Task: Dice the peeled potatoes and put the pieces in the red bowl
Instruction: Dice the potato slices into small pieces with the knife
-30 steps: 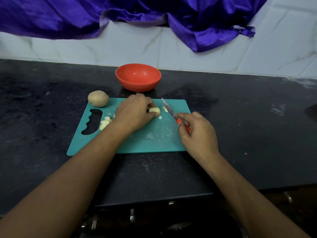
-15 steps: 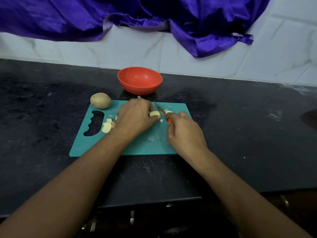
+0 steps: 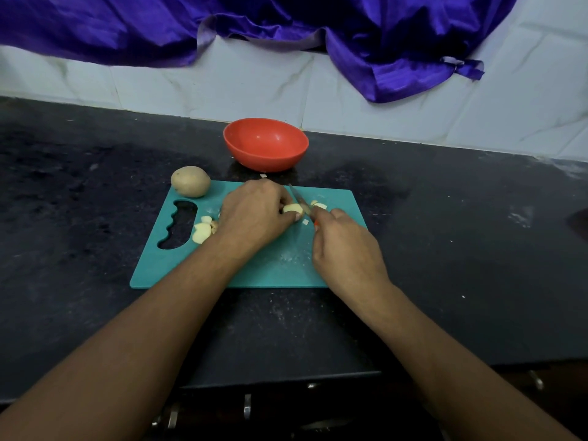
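**Knife brought back onto the potato piece**

Head view. Pinned a peeled potato piece (image 3: 292,208) to the teal cutting board (image 3: 280,268) with the left hand (image 3: 254,214), fingers curled over it so that only its right end showed. Gripped the knife (image 3: 299,200) in the right hand (image 3: 345,246), fingers wrapped round the orange handle. Laid the blade slantwise against that bare end, tip pointed toward the red bowl (image 3: 264,160).

Had held the knife well to the right of the piece a second before, clear of it. Had drawn it in near the piece half a second later, and by now had set it right at the piece. Had kept the left hand clamped in one place all the while. Judged this as the start of another cut, with the dicing only partly done.

Saw pale slices (image 3: 203,230) lying on the board just left of the left hand, beside the handle cut-out. Saw a few small bits (image 3: 319,204) just right of the blade. Saw a whole potato (image 3: 191,181) at the board's far left corner, untouched; could not tell for certain whether peeled. Found the red bowl on the dark table (image 3: 445,233) just behind the board, with nothing visible inside it, so judged no pieces moved over yet.
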